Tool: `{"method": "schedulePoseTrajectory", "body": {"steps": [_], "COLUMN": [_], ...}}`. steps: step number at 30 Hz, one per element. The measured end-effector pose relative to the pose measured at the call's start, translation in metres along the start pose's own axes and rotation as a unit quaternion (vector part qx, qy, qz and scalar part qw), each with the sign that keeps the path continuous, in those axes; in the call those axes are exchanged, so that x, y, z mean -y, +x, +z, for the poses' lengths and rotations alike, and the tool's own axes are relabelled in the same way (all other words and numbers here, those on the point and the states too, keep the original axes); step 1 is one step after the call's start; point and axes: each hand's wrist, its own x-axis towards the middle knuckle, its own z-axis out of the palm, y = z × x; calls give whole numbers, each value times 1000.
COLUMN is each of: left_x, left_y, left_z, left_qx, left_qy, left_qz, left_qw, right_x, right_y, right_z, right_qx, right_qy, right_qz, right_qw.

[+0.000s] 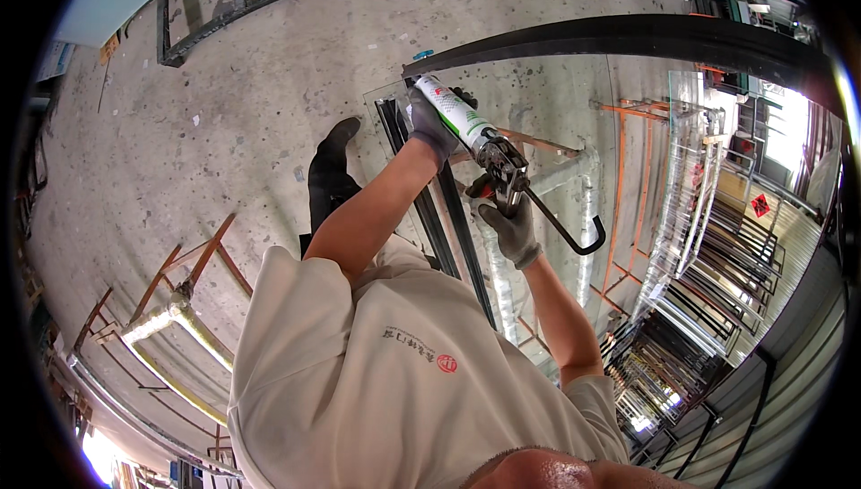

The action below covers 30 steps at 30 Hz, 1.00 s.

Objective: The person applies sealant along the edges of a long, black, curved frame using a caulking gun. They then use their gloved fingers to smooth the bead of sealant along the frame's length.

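With both gloved hands I hold a caulking gun (505, 169) loaded with a white and green sealant cartridge (462, 117). My left hand (432, 127), in a grey glove, is closed round the front part of the cartridge. My right hand (513, 231), also gloved, wraps the gun's handle by the trigger. The bent black rod (560, 227) sticks out behind the gun toward the lower right. Its front end points to the upper left, at the corner of a black frame (610, 39) with a glass pane (560, 86). The nozzle tip is hidden.
Black bars (456, 225) of the frame run close along my body. Orange metal racks (621, 184) stand under and beyond the glass. A rusty trestle (184, 296) is at the left, a black metal rack (238, 14) at the far left. Stacked profiles (717, 283) fill the right side.
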Motion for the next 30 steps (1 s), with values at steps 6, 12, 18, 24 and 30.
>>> {"method": "schedulePoseTrajectory", "body": {"steps": [6,12,18,24,30], "left_x": [-2,-2,1,8,17], "left_y": [3,-3,-11,-30,-43], "left_z": [2,4,12,26,34], "left_qx": [-2,1,6,3,35], "left_qy": [-4,-8,-4,-18,-46], "left_qz": [-10,-22,-26,-49,-63], "left_qw": [1000,1000,1000,999,996], "right_x": [-1,9,31,46,61], "right_y": [3,-3,-9,-18,-36], "right_z": [-1,4,6,1,0], "right_qx": [7,-27,-25,3,-35], "right_qy": [-23,-46,-52,-115,-83], "right_qz": [-22,-6,12,-22,1], "right_qw": [999,999,998,993,996]}}
